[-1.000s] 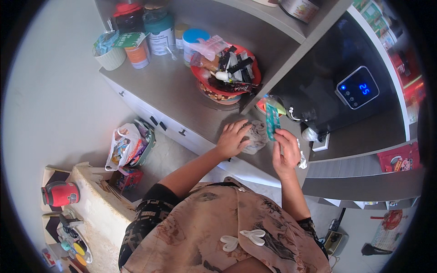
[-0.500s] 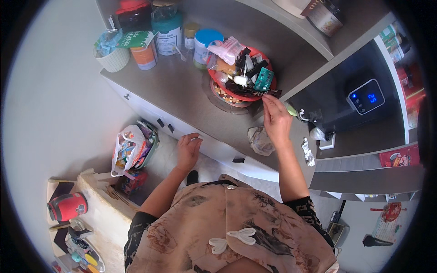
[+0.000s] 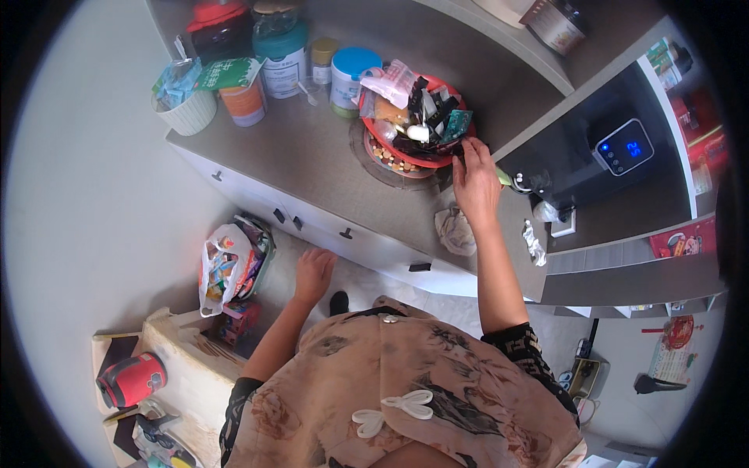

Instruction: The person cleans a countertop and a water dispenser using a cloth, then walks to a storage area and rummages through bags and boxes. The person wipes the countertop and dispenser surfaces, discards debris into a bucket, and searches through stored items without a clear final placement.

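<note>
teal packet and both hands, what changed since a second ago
The teal packet has gone from the right hand forward into the red bowl; that hand is at its right rim. The left hand has come off the grey cloth and moved left, clear of the counter. The cloth and white tissue stayed put.

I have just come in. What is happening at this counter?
A person's right hand is at the rim of a red bowl of packets, near a green blister pack; contact is unclear. The left hand hangs before the cabinet front, apparently empty. What looks like a crumpled cloth lies on the counter.
</note>
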{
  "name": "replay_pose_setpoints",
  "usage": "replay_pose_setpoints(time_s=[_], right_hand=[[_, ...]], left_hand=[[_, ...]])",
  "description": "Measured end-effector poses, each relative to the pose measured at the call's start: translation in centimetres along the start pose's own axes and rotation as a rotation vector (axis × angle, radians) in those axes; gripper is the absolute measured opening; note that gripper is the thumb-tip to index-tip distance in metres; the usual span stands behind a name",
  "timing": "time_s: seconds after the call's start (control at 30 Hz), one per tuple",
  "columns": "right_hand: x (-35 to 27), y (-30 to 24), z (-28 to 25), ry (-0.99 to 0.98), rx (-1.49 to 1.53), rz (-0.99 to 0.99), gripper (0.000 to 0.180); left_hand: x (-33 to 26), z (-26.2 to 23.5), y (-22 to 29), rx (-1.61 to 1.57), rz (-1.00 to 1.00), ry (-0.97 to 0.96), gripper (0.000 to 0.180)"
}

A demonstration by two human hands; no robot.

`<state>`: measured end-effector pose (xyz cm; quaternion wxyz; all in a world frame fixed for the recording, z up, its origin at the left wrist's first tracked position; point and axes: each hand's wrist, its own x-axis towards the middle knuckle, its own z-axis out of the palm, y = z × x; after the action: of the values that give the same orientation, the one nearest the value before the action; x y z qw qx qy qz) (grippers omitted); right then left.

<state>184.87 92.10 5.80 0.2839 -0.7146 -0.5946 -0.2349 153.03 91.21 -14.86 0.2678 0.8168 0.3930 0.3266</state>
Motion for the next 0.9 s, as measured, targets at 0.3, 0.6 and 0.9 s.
replay_pose_setpoints(time_s=[0.3,0.6,0.9], right_hand=[[5.1,-1.8,3.0,-0.132,0.136,-0.27,0.02],[4.8,1.3,5.6,-0.355,-0.039,-0.185,0.03],[1.3,2.1,0.4,0.022,0.29,-0.244,0.014]], left_hand=[[-3.2,-0.9,-2.2,0.007,-0.068,-0.045,0.01],[-7.3,-1.1,-3.5,0.037,-0.231,-0.156,0.012],[-8.5,-0.6,-3.7,0.033,-0.238,-0.141,0.011]])
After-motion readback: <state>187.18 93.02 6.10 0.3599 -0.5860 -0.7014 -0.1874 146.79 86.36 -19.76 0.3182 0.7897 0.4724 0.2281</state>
